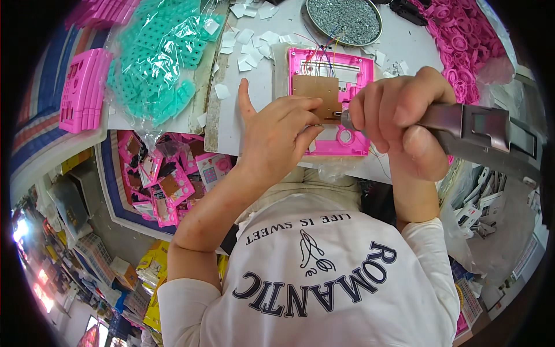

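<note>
A pink plastic housing (361, 69) lies open on the worktable, with a brown circuit board (309, 87) in it. Thin coloured wires (326, 52) rise from its far end. My right hand (404, 121) is wrapped round a dark grey electric screwdriver (477, 130), whose tip end comes down at the board's right edge. My left hand (277, 130) is over the left side of the housing, thumb and forefinger pinched near the board's lower edge, little finger raised. Whatever is in that pinch is too small to make out.
A round tray of small screws (344, 23) stands at the back. White square pieces (245, 49) are scattered left of the housing. Further left are a clear bag of turquoise parts (159, 63) and stacked pink housings (87, 89). Pink rings (459, 37) are heaped at right; a bin below left holds pink assemblies (173, 185).
</note>
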Motion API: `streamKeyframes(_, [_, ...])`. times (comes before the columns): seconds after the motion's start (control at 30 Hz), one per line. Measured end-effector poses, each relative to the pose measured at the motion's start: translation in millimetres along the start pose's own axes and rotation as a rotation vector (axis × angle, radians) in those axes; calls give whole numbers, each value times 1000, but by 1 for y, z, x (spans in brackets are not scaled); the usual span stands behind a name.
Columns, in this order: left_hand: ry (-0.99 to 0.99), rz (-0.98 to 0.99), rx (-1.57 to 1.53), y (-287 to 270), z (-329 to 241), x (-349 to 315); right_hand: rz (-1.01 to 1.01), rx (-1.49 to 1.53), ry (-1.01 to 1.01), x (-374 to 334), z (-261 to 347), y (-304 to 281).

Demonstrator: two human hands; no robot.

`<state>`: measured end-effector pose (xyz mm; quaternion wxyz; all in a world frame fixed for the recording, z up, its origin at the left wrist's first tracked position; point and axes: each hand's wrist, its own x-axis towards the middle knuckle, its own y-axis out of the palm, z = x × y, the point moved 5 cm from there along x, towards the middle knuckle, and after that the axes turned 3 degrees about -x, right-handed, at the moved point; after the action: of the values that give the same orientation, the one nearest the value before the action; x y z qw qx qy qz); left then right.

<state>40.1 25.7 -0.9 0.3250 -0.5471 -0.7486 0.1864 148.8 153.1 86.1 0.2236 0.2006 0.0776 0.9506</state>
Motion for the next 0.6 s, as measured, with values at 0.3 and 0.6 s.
streamKeyframes(0.3, [20,-42,-37,-1,3,0,-59,97,49,-5,-10,9])
streamKeyframes(0.6, [45,-37,-17,-3,4,-5,-102,14,88,-6,-13,6])
